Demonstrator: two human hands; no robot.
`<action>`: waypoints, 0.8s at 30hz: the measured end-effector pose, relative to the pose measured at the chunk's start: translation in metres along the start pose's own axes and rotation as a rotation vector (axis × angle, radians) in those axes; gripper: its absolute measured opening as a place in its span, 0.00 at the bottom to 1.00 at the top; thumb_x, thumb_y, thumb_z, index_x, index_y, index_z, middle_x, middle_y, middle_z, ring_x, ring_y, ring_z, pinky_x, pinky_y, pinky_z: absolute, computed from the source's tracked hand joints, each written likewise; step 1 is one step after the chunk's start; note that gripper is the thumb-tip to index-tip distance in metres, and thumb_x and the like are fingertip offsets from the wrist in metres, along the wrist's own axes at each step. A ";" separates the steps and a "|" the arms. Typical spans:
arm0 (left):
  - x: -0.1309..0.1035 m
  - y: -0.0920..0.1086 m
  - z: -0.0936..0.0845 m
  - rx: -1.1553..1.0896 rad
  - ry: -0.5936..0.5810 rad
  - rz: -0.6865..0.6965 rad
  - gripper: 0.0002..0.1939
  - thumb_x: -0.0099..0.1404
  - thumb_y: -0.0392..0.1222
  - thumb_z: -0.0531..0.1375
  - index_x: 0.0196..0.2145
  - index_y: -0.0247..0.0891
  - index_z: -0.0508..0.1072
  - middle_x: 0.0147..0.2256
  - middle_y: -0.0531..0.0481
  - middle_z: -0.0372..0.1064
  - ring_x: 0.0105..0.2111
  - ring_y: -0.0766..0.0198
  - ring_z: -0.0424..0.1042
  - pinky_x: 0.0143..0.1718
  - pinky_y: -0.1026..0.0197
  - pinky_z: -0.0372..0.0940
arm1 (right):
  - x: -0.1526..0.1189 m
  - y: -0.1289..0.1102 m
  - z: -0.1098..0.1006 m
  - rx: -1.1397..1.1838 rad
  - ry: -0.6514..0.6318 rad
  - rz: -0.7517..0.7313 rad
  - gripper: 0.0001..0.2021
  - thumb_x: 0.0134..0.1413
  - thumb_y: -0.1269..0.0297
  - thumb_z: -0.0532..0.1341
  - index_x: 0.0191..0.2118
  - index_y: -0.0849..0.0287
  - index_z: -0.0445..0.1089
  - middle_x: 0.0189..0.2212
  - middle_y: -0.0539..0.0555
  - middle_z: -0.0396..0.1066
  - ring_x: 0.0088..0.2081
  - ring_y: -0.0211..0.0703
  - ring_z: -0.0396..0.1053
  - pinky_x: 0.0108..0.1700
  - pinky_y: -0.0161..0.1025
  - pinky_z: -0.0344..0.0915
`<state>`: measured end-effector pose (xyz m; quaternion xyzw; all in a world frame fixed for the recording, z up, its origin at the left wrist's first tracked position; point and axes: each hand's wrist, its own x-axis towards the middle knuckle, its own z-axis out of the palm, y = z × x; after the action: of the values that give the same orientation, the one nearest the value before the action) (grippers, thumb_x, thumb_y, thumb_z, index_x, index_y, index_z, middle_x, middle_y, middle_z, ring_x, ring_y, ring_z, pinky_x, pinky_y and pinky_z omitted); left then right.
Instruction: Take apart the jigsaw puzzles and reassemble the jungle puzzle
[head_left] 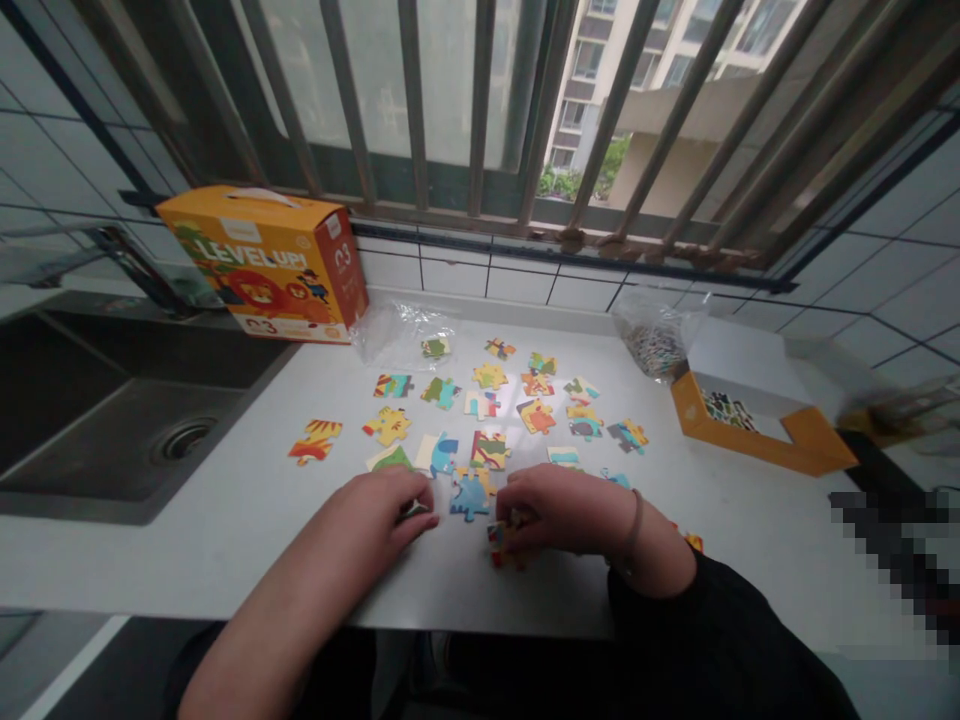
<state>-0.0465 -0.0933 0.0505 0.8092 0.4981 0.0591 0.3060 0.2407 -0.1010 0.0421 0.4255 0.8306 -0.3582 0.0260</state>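
Blue puzzle piece (470,497) on counter (217,545), near middle; left hand (394,498) pinches small piece (414,510), right hand (553,507) fingers colourful piece (496,541); orange box (262,262) far left.

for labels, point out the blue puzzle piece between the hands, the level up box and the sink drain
Blue puzzle piece (470,494): head view, its middle
Level Up box (262,270): head view, front panel
Sink drain (187,439): head view, its centre

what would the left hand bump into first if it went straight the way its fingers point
Probably the blue puzzle piece just beyond the fingertips of the left hand, though it might pass above it, as height is unclear.
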 end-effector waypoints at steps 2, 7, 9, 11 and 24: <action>0.007 0.008 0.004 -0.273 0.098 -0.023 0.11 0.69 0.52 0.66 0.36 0.42 0.78 0.34 0.49 0.79 0.36 0.56 0.77 0.39 0.57 0.67 | 0.000 0.008 -0.006 0.111 0.091 -0.042 0.06 0.64 0.61 0.72 0.40 0.57 0.79 0.35 0.50 0.74 0.35 0.39 0.67 0.38 0.37 0.59; 0.035 0.015 0.037 -0.996 0.220 -0.122 0.29 0.57 0.60 0.75 0.40 0.44 0.64 0.26 0.57 0.75 0.26 0.61 0.76 0.30 0.62 0.67 | 0.008 0.031 -0.011 0.615 0.602 0.049 0.16 0.68 0.48 0.66 0.38 0.55 0.69 0.27 0.45 0.66 0.29 0.38 0.64 0.33 0.37 0.60; 0.044 0.017 0.048 -1.112 0.214 -0.136 0.34 0.53 0.58 0.78 0.43 0.44 0.64 0.28 0.56 0.78 0.27 0.61 0.79 0.32 0.61 0.71 | 0.015 0.035 -0.009 0.836 0.737 0.060 0.20 0.64 0.43 0.69 0.40 0.54 0.66 0.26 0.43 0.63 0.27 0.37 0.65 0.32 0.37 0.64; 0.048 0.019 0.053 -1.149 0.207 -0.131 0.36 0.53 0.56 0.79 0.49 0.42 0.66 0.32 0.53 0.80 0.30 0.59 0.81 0.34 0.60 0.73 | 0.021 0.035 -0.006 0.994 0.765 0.058 0.24 0.57 0.41 0.73 0.44 0.53 0.67 0.25 0.41 0.62 0.26 0.37 0.65 0.33 0.38 0.68; 0.046 0.016 0.069 -1.024 -0.025 -0.017 0.23 0.62 0.56 0.74 0.46 0.40 0.74 0.39 0.46 0.82 0.37 0.56 0.81 0.34 0.60 0.70 | 0.044 0.029 0.017 0.971 0.678 -0.058 0.26 0.58 0.44 0.74 0.53 0.52 0.69 0.24 0.39 0.59 0.25 0.37 0.63 0.32 0.37 0.64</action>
<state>0.0168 -0.0896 -0.0058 0.5521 0.4081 0.2835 0.6696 0.2292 -0.0706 -0.0024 0.4564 0.5450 -0.5419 -0.4483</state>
